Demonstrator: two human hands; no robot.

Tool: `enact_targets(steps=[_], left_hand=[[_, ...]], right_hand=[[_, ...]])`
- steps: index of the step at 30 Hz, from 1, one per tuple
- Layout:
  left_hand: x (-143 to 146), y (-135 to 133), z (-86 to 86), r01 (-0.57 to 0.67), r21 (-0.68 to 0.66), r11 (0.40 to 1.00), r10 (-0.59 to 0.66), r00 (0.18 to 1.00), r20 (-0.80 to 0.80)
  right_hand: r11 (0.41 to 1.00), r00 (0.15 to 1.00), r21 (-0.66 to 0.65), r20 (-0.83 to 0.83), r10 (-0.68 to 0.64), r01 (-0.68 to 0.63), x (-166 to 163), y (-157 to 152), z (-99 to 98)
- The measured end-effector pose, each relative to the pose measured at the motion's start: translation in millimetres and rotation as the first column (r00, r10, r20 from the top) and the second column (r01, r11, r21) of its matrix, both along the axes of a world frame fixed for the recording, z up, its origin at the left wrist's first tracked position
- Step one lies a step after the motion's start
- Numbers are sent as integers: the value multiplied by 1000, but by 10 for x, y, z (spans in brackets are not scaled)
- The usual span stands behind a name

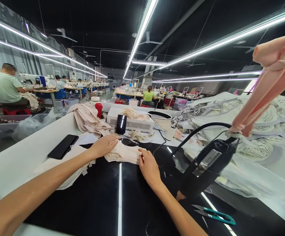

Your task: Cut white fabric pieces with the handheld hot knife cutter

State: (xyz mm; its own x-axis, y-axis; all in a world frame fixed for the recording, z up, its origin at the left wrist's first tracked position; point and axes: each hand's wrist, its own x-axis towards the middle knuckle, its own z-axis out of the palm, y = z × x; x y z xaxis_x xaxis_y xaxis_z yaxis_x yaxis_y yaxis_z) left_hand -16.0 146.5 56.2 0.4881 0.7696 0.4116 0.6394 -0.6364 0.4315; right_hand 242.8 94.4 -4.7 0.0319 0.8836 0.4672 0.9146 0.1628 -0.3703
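Note:
A stack of cream fabric pieces lies on the glossy black work surface in front of me. My left hand grips the stack's upper left end, with its fingers over the top. At the right end, my right hand pinches the edge between thumb and fingers. A dark phone leans upright just beyond the stack, and a slim metallic tool lies close behind the fabric. More cream cloth pieces are spread under and beside my left forearm.
A black phone lies at left. Teal thread snips rest at lower right. A black device hangs from a knotted pink fabric band. Behind are a white box and piled fabric. Co-workers sit farther away.

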Motion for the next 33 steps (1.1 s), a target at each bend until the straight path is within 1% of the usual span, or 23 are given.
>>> enact_targets(steps=[5,8,11,15,18,21,25,27,29,31,33], left_hand=[[163,110,-216,13,-2,1000,-13,994,-111],[169,148,-336,1,-22,1000,-5,984,-179],[155,157,-420,-5,-30,1000,-2,976,-217],[146,143,-487,-6,-32,999,-1,973,-233],[140,138,-527,-11,-43,999,1,972,-237],[136,145,-561,-18,-64,998,2,969,-245],[133,155,-572,-24,-93,995,0,969,-248],[131,154,-560,-24,-103,994,-2,969,-249],[131,148,-542,-23,-112,993,-6,969,-249],[136,137,-516,-19,-122,992,-12,969,-247],[146,117,-477,-14,-136,991,-19,970,-243]], right_hand=[[999,1000,-40,-14,18,-19,-73,60,41],[997,999,-68,-18,40,-41,-166,128,98],[992,997,-104,-24,67,-69,-280,219,136],[981,995,-165,-37,95,-100,-418,307,120],[975,994,-198,-68,87,-99,-467,330,86],[975,990,-205,-133,56,-83,-441,342,84],[981,967,-191,-254,-8,-42,-322,348,147],[985,948,-174,-317,-40,-17,-274,299,184],[988,925,-152,-377,-53,-5,-258,171,207],[991,902,-128,-431,-32,-26,-275,-56,211],[990,881,-112,-473,26,-90,-301,-372,198]])
